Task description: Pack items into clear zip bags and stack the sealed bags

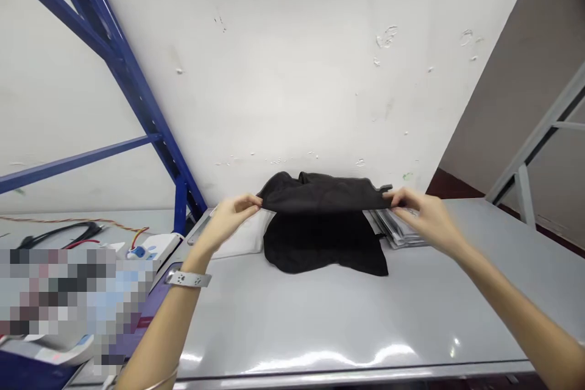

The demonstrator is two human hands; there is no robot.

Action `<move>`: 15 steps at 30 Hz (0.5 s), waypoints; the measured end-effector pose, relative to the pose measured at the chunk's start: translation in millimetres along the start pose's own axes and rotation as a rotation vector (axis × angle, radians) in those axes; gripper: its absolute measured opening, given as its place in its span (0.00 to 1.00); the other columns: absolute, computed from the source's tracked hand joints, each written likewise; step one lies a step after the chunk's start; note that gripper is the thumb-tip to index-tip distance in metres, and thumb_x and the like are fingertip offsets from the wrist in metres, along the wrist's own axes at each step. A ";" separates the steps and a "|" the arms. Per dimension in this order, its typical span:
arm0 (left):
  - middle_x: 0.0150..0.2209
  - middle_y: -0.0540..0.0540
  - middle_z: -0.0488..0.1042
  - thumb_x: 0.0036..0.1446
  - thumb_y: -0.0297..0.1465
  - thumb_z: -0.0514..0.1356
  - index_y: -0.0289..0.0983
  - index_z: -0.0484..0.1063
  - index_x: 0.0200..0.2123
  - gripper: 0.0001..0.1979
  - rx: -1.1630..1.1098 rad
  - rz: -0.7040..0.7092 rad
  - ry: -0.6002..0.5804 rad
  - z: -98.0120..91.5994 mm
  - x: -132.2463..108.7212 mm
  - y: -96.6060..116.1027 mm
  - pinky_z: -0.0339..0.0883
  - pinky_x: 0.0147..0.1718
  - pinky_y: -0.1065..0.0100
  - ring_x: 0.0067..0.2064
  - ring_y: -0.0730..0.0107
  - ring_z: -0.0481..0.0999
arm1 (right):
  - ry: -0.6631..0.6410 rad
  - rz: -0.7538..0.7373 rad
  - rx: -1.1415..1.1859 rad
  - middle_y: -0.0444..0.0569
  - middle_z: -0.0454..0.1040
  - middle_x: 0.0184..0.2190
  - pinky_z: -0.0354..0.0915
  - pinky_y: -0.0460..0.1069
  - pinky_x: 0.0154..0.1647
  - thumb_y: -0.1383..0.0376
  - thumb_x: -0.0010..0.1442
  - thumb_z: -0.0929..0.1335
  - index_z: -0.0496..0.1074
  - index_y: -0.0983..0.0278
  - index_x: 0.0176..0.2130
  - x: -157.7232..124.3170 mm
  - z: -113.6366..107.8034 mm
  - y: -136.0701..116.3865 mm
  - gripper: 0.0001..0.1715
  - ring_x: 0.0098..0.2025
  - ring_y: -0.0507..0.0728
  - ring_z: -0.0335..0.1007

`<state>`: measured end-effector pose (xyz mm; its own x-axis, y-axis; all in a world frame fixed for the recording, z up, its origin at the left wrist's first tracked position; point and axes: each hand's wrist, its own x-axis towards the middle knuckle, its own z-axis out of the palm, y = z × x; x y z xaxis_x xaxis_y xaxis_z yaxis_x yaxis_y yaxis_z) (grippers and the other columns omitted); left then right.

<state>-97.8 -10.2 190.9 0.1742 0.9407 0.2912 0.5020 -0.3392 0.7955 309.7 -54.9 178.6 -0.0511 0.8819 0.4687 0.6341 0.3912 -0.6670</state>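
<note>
A piece of black cloth lies on the grey table, its far part lifted and folded over between my two hands. My left hand pinches the left end of the raised fold between thumb and fingers. At the opposite end, my right hand grips the right corner, near a short strap-like tab. The lower part of the cloth rests on the tabletop with a curved left edge and a pointed right corner. What kind of garment or cover it is, I cannot tell.
White packets lie behind my left hand, and a stack of clear plastic packets sits by my right. Power strips, a black cable and a purple item are at left. A blue metal frame stands against the white wall.
</note>
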 end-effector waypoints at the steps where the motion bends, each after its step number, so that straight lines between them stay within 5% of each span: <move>1: 0.45 0.44 0.77 0.50 0.40 0.59 0.38 0.74 0.33 0.12 0.016 -0.018 -0.074 8.0 -8.5 -13.6 0.66 0.50 0.61 0.48 0.58 0.74 | -0.072 0.035 -0.010 0.48 0.74 0.46 0.66 0.55 0.47 0.63 0.56 0.64 0.66 0.59 0.30 -17.1 11.6 12.8 0.03 0.46 0.61 0.72; 5: 0.42 0.47 0.78 0.48 0.35 0.59 0.41 0.75 0.28 0.06 0.218 -0.041 -0.222 29.6 -35.1 -49.1 0.65 0.51 0.60 0.47 0.59 0.75 | -0.344 0.103 -0.062 0.46 0.74 0.45 0.65 0.55 0.48 0.61 0.56 0.64 0.68 0.58 0.36 -67.2 43.1 47.0 0.06 0.48 0.61 0.69; 7: 0.46 0.47 0.76 0.48 0.33 0.58 0.42 0.76 0.29 0.06 0.285 -0.040 -0.246 31.0 -43.6 -50.9 0.63 0.53 0.59 0.50 0.58 0.73 | -0.367 0.099 -0.096 0.46 0.71 0.49 0.63 0.55 0.50 0.59 0.57 0.64 0.67 0.55 0.43 -77.7 43.8 52.1 0.12 0.51 0.60 0.67; 12: 0.51 0.48 0.74 0.54 0.35 0.54 0.44 0.76 0.37 0.12 0.326 -0.004 -0.166 33.2 -45.1 -32.2 0.64 0.51 0.60 0.52 0.58 0.72 | -0.060 0.065 -0.352 0.52 0.68 0.52 0.58 0.56 0.52 0.58 0.61 0.60 0.64 0.57 0.48 -63.5 34.9 66.8 0.16 0.55 0.63 0.61; 15: 0.49 0.47 0.75 0.55 0.34 0.53 0.43 0.76 0.37 0.12 0.303 0.040 -0.120 49.4 -33.6 -23.5 0.63 0.52 0.60 0.51 0.59 0.72 | 0.106 0.167 -0.600 0.58 0.67 0.52 0.56 0.61 0.51 0.58 0.57 0.62 0.64 0.62 0.49 -47.2 48.2 83.2 0.20 0.55 0.68 0.58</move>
<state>-73.6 -33.4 136.2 0.2882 0.9271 0.2398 0.7190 -0.3749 0.5853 327.7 -51.2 73.0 0.1434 0.8753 0.4618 0.9508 0.0077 -0.3099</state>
